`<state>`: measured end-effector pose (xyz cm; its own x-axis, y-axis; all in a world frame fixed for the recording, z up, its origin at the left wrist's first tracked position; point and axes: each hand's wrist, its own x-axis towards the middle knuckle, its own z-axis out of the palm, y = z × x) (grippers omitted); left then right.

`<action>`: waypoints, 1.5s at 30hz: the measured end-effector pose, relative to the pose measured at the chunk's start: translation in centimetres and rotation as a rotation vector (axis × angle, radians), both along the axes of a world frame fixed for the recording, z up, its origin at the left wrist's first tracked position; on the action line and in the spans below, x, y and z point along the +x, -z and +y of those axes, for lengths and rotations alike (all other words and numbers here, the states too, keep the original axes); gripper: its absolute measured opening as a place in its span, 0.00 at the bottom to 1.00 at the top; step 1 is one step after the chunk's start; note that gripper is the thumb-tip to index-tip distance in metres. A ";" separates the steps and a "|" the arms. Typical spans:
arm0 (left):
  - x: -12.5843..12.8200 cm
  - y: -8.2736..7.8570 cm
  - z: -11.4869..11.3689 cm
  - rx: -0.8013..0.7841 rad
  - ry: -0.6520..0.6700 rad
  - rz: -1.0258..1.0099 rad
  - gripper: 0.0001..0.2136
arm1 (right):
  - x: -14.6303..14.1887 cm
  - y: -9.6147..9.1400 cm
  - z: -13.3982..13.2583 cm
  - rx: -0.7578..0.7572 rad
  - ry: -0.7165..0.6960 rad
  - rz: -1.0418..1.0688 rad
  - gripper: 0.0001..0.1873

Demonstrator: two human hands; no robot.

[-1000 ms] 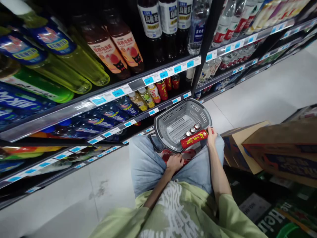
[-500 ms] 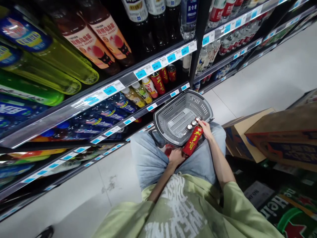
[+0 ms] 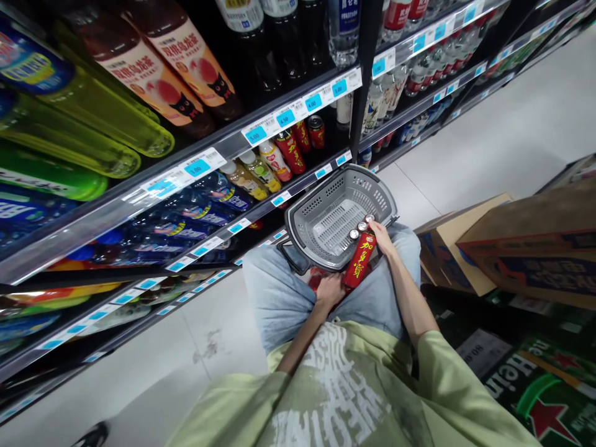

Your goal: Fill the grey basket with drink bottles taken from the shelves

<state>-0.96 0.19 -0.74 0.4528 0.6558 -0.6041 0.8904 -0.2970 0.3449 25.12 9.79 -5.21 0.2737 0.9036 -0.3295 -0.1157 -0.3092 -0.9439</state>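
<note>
Grey shopping basket (image 3: 334, 225); red Jiaduobao can (image 3: 359, 263) at its near rim.
Left hand (image 3: 330, 290): at that can's lower end, grip unclear. Three cans (image 3: 362, 227): inside basket, best not knocked. Right hand (image 3: 382, 238): gripping red can's upper end; firmness advisable.

Between denim-clad knees (image 3: 279, 288), a red can (image 3: 359, 261) slants from the left hand (image 3: 331, 290) up to the right hand (image 3: 382, 239). Beyond, a grey basket (image 3: 338, 223) holds small cans (image 3: 362, 227); bottles (image 3: 193, 65) line shelves (image 3: 186, 162) at left.
</note>
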 end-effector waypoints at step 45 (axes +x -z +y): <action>-0.2 0.2 -0.1 -0.015 0.032 -0.019 0.18 | -0.5 -1.2 -0.6 -0.015 -0.108 0.089 0.24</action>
<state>-1.11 0.12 -0.90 0.4852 0.6319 -0.6044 0.8736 -0.3202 0.3665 24.64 9.19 -3.96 0.1446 0.9210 -0.3618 -0.1642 -0.3382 -0.9266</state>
